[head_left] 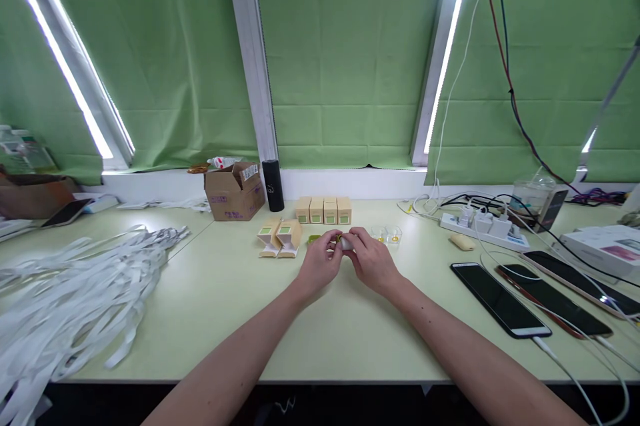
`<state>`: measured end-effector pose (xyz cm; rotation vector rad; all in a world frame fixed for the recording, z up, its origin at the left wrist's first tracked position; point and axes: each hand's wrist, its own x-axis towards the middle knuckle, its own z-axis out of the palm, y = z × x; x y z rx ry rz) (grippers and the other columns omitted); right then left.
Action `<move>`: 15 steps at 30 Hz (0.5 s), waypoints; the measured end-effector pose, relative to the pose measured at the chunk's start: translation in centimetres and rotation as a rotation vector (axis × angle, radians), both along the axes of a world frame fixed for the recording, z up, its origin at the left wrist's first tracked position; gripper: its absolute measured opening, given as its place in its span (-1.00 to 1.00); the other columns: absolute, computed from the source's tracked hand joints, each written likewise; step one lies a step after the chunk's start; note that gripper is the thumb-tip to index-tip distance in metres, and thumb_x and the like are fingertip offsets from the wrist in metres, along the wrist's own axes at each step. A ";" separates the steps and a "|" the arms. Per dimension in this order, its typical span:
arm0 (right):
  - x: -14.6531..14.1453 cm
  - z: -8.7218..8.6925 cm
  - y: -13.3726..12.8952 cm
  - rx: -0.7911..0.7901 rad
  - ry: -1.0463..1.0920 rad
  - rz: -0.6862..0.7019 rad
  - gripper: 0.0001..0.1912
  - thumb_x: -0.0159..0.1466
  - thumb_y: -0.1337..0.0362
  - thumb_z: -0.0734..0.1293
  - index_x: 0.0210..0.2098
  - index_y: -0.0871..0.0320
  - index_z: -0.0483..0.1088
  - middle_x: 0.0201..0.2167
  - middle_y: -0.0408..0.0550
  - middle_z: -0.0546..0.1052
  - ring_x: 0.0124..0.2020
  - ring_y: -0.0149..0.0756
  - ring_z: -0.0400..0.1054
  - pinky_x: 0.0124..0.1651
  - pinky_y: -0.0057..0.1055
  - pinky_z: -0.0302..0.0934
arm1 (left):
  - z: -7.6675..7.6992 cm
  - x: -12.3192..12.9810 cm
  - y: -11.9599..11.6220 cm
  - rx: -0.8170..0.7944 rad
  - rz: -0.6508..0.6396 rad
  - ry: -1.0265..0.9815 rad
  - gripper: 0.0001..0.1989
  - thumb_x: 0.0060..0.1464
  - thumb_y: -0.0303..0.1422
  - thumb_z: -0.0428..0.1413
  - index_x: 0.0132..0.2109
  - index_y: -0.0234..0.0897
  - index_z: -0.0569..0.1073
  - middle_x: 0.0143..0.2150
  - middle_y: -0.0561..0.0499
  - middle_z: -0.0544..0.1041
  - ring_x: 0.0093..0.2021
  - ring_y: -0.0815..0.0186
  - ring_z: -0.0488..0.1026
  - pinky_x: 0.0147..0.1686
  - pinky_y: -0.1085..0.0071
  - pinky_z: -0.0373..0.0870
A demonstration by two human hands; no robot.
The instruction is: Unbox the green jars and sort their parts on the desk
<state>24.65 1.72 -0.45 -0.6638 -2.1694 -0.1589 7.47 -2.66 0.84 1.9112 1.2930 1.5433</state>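
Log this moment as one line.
left hand: on small white item; right hand: same item; beyond: four small boxes; left side: two open boxes; right side: three phones

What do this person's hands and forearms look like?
The left hand and right hand are ungloved, with no rings visible. The left forearm and right forearm are bare: no sleeves, watch or bracelet in view, just a few small spots.
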 end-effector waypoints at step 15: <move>-0.5 -0.1 0.0 -0.108 0.072 0.032 -0.72 0.47 0.35 0.14 0.16 0.11 0.18 0.04 0.19 0.38 -0.11 -0.06 0.45 -0.24 -0.18 0.44 | 0.6 -0.7 0.1 -0.043 0.052 0.139 -0.70 0.27 -0.33 0.09 0.11 -0.19 0.51 0.03 -0.09 0.63 -0.10 0.22 0.60 -0.15 0.29 0.60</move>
